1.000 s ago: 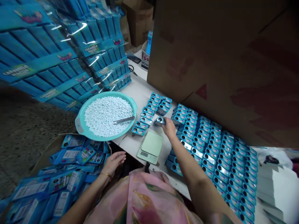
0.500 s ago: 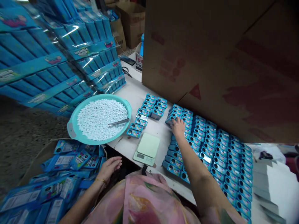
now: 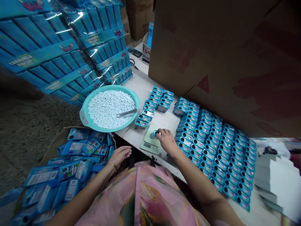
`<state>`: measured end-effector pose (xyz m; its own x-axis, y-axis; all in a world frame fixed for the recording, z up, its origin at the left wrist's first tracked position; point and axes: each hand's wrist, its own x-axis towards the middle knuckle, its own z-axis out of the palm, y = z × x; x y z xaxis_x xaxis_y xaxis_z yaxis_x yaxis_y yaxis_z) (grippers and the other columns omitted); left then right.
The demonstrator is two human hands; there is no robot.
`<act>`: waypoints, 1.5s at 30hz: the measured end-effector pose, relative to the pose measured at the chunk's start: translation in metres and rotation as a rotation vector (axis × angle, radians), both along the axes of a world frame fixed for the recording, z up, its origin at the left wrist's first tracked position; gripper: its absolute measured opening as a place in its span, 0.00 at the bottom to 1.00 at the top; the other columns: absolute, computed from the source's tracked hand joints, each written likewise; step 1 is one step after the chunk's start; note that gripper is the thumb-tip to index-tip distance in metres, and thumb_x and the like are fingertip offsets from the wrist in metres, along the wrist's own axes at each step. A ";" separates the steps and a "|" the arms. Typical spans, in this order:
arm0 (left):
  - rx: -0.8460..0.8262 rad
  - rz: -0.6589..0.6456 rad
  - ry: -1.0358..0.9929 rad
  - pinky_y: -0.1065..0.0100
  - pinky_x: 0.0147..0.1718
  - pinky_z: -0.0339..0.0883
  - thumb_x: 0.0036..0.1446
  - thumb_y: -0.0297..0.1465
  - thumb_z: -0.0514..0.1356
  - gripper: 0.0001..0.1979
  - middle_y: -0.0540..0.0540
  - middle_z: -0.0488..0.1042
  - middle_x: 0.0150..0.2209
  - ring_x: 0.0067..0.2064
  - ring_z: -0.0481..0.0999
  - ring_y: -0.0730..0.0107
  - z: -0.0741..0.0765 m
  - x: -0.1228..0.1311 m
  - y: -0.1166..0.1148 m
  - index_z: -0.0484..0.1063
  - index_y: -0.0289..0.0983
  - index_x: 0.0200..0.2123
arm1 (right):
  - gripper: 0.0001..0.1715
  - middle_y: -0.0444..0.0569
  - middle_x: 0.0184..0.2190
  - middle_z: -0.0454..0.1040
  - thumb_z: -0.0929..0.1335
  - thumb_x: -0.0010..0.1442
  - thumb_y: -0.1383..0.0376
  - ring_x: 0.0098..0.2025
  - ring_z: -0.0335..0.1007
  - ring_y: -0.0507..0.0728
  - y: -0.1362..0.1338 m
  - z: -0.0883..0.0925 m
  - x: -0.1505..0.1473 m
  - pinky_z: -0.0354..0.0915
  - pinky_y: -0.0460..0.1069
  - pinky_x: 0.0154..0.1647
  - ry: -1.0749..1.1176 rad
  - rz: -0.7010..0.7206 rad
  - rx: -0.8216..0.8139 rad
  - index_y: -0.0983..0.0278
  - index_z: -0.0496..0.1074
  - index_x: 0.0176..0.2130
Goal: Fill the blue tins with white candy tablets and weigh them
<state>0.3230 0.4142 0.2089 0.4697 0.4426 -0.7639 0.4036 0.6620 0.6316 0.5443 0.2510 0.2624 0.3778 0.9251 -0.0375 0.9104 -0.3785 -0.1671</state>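
Note:
My right hand [image 3: 166, 140] grips a small blue tin [image 3: 154, 134] and holds it on the pale green kitchen scale [image 3: 150, 142] at the table's near edge. To its right, many blue tins [image 3: 211, 141] lie in rows across the table. A teal basin [image 3: 86, 119] full of white candies sits to the left, with a metal scoop [image 3: 126, 113] resting in it. My left hand [image 3: 120, 154] hangs open below the table edge, fingers loosely apart, holding nothing, beside a carton of flat blue packets [image 3: 70, 169].
Shrink-wrapped stacks of blue boxes [image 3: 58, 47] rise at the left. A big brown cardboard box [image 3: 223, 62] stands behind the tins. Two short rows of tins [image 3: 156, 102] lie by the basin. A stack of white sheets [image 3: 277, 185] sits at the right.
My right hand left the rows of tins and drew back toward me with one tin, setting it on the scale. My left hand has hardly moved.

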 end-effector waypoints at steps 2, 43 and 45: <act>0.003 -0.011 -0.010 0.74 0.26 0.66 0.39 0.28 0.65 0.12 0.42 0.75 0.29 0.28 0.73 0.74 0.003 0.002 0.001 0.73 0.32 0.31 | 0.12 0.50 0.45 0.67 0.62 0.57 0.69 0.44 0.61 0.59 0.004 -0.002 -0.012 0.58 0.54 0.43 0.038 0.009 0.008 0.58 0.68 0.40; 0.419 0.107 -0.109 0.75 0.23 0.62 0.37 0.32 0.64 0.16 0.48 0.72 0.24 0.23 0.69 0.78 0.033 0.048 0.053 0.71 0.31 0.33 | 0.33 0.52 0.55 0.57 0.67 0.52 0.65 0.55 0.52 0.60 -0.030 -0.016 -0.006 0.55 0.57 0.53 0.288 -0.255 0.222 0.61 0.55 0.56; 0.396 0.108 -0.110 0.75 0.23 0.62 0.36 0.32 0.65 0.17 0.48 0.72 0.25 0.24 0.69 0.78 0.029 0.045 0.050 0.71 0.31 0.33 | 0.36 0.53 0.55 0.57 0.68 0.50 0.65 0.55 0.52 0.61 -0.026 -0.018 -0.003 0.55 0.58 0.52 0.301 -0.235 0.191 0.61 0.54 0.56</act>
<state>0.3678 0.4637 0.2382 0.4735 0.7429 -0.4731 0.2609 0.3947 0.8810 0.5409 0.2246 0.2442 0.5773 0.8164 -0.0146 0.7033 -0.5063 -0.4991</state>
